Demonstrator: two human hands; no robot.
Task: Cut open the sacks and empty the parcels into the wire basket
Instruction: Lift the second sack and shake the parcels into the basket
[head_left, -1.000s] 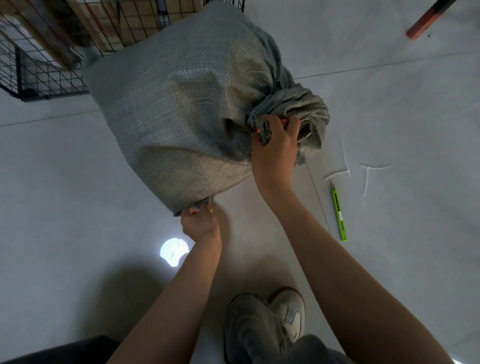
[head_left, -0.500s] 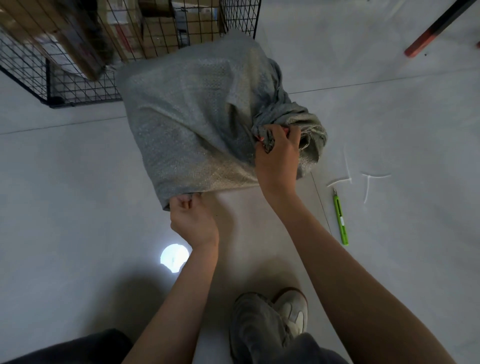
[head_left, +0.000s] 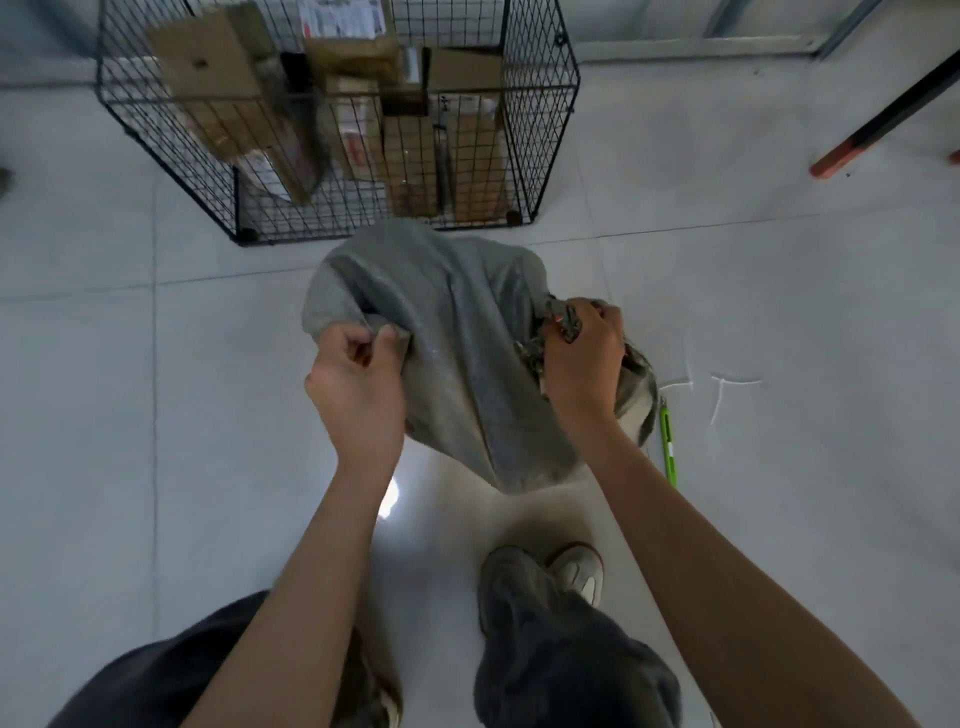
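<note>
A grey woven sack (head_left: 467, 332) hangs in front of me, just short of the black wire basket (head_left: 540, 130). My left hand (head_left: 358, 384) grips a bottom corner of the sack. My right hand (head_left: 582, 358) is closed on the bunched, tied neck, where a bit of red shows. Several cardboard parcels (head_left: 410, 150) stand inside the basket. The sack looks slack and partly collapsed; its contents are hidden.
A green utility knife (head_left: 668, 441) lies on the pale tiled floor right of the sack, next to white chalk marks (head_left: 722, 389). A dark pole with a red foot (head_left: 872, 124) leans in at the upper right. My shoe (head_left: 576, 571) stands below the sack.
The sack has come away from the basket and down towards me, and it looks smaller and slacker. Both hands keep their grips; my left hand has risen to the level of my right.
</note>
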